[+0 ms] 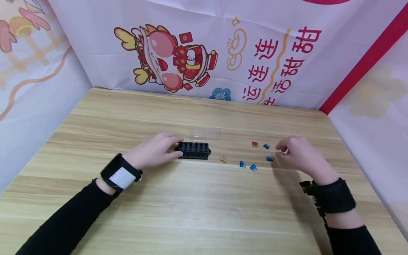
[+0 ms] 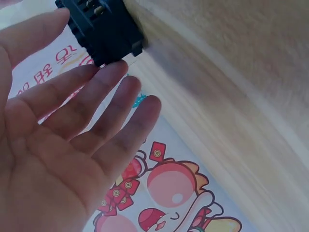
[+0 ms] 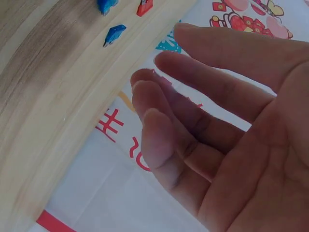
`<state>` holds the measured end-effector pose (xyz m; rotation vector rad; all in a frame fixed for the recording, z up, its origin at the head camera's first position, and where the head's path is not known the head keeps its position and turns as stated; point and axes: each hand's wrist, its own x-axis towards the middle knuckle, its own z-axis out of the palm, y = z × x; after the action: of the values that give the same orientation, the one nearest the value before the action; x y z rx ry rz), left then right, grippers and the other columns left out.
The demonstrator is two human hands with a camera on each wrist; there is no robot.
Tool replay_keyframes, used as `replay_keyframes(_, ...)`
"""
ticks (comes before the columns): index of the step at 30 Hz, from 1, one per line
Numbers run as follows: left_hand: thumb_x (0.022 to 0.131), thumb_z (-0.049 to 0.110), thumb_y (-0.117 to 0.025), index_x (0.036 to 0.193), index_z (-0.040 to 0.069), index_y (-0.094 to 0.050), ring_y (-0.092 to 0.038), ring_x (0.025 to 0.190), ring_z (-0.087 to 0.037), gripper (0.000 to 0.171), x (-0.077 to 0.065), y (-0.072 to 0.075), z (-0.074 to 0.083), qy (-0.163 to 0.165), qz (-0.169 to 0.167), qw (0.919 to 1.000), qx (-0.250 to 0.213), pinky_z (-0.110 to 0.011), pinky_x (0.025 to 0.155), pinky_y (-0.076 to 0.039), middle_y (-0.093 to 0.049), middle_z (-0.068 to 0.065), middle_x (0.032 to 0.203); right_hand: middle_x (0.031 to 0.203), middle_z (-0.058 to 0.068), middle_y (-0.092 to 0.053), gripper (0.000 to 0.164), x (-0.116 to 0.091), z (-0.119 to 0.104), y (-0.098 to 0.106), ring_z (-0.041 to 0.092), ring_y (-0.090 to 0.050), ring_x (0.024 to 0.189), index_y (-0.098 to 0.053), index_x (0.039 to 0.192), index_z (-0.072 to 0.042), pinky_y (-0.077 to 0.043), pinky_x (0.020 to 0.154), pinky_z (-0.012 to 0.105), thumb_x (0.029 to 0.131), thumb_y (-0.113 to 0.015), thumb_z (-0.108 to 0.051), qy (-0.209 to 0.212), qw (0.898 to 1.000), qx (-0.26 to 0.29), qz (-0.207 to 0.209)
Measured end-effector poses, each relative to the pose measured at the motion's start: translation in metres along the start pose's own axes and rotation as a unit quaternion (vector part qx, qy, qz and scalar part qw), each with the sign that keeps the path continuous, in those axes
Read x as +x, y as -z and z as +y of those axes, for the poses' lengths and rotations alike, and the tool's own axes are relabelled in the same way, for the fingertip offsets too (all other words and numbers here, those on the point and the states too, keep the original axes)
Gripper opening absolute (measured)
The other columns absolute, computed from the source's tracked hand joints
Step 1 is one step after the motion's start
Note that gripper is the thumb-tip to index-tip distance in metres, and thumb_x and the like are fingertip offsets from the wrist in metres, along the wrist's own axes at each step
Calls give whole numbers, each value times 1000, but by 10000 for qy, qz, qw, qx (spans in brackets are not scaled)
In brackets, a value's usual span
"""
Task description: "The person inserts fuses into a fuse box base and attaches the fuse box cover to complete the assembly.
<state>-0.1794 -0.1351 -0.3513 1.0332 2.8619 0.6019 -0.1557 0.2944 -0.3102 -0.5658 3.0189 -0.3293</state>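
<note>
My left hand point(image 1: 157, 150) holds the left end of a black fuse box point(image 1: 195, 150) between thumb and fingers. In the left wrist view, the thumb tip and fingertips meet opposite sides of the fuse box point(image 2: 106, 31). Over to the right, my right hand point(image 1: 298, 154) hovers with loosely bent fingers and nothing in them. Nearest to it are two blue blade fuses, an upper blue fuse point(image 1: 266, 146) and a lower blue fuse point(image 1: 269, 158). A red blade fuse point(image 1: 255, 144) lies just left of these. The right wrist view shows the fingers point(image 3: 157, 128) apart from the fuses.
Behind the fuse box lies a clear plastic cover point(image 1: 207, 133). An orange blade fuse point(image 1: 224, 159) and two more blue ones, a left blue fuse point(image 1: 243, 164) and a right blue fuse point(image 1: 253, 167), lie between the hands. Printed cloth point(image 1: 197, 21) walls the wooden table point(image 1: 191, 212).
</note>
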Motion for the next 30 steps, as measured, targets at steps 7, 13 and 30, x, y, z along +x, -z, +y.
replay_keyframes(7,89,30,-76,117,4,-71,-56,84,-16,39,2,-3,3,-38,56,9999,89,-33,72,-48,-65,-6,102,86,8,-68,13,3,-2,-2,23,-61,79,-76,95,-1,-51,73,47,82,-74,-4,82,9997,-158,-139)
replay_keyframes(13,88,30,-76,113,5,-73,-54,80,-15,36,1,-3,6,-110,106,9997,180,-31,68,-46,-65,-4,98,73,-3,-60,6,8,-3,-8,12,-50,63,-75,80,-13,-45,58,35,83,-79,-9,481,9976,-215,-443)
replay_keyframes(30,88,33,-76,112,7,-73,-58,91,-18,35,-2,-2,6,-15,-13,10000,-48,-34,76,-49,-65,-4,105,61,-9,-34,27,15,3,-22,8,-32,55,-62,64,-19,-28,51,28,83,-80,-10,759,9932,-244,-851)
